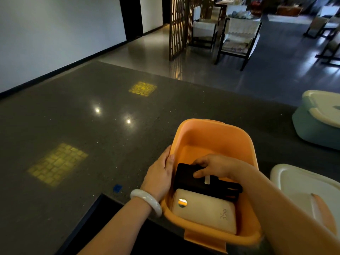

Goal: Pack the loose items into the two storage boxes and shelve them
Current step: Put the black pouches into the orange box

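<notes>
Head view: the right hand [211, 167] pinches the black device [195, 179] inside the orange box [217, 137] at 5 o'clock on the desk [92, 135]; left hand [160, 173] grips the rim (steadying it); best lay the device flat beside the cream power bank [204, 210].

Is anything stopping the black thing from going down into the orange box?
Nothing visible blocks it. The right hand holds the black item already inside the orange box, beside the white power bank lying on the bottom. The left hand grips the box's rim.
</notes>
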The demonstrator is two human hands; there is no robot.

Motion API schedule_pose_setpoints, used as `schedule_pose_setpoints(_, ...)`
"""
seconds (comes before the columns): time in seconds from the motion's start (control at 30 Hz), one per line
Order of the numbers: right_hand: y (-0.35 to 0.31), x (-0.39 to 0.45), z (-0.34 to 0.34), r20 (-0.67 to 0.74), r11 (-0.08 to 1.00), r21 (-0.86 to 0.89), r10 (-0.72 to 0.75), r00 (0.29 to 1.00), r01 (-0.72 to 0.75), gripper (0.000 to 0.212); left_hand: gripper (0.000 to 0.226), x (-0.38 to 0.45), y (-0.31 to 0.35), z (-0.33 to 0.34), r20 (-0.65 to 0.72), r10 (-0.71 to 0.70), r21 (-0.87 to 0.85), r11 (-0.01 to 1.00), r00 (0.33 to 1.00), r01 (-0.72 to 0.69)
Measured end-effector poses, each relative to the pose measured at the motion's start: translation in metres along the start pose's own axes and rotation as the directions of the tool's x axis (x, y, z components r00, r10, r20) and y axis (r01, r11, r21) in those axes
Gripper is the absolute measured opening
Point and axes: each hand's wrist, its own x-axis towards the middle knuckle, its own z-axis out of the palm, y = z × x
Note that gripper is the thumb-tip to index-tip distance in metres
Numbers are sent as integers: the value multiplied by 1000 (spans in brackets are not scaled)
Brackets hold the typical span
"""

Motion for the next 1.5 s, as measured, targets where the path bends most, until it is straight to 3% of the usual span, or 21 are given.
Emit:
schedule_pose_setpoints(0.53,-4,-5,2,-29,999,49,-11,1000,13,41,38,1,-4,-3,13,35,-19,999,999,-34)
schedule_pose_setpoints(0.63,-9,-9,-6,-199,995,75,-53,979,69,27,44,3,-6,-10,64,58,-20,998,996,-57)
schedule_pose_setpoints(0.77,-42,-15,-25,-513,990,-113,-129,849,83,18,42,1,-12,-36,30,21,21,1000,999,-22)
schedule_pose_setpoints(0.9,-111,-9,-28,-598,967,-150,-255,760,206,13,33,-11,-36,-85,-91,-13,89,996,996,21)
schedule_pose_setpoints(1.0,-173,8,-7,-535,920,-234,-393,748,315,16,30,-29,-65,-129,-214,-55,130,988,975,85)
schedule_pose_setpoints(1.13,-250,38,39,-344,853,-299,-514,786,427,22,36,-67,-106,-189,-397,-118,219,951,910,219)
schedule_pose_setpoints(1.27,-322,67,97,-176,766,-383,-610,773,517,26,42,-121,-146,-239,-540,-232,231,884,809,407)
schedule_pose_setpoints(1.5,-422,92,205,138,588,-449,-699,702,673,29,44,-232,-209,-281,-704,-399,78,779,588,622)
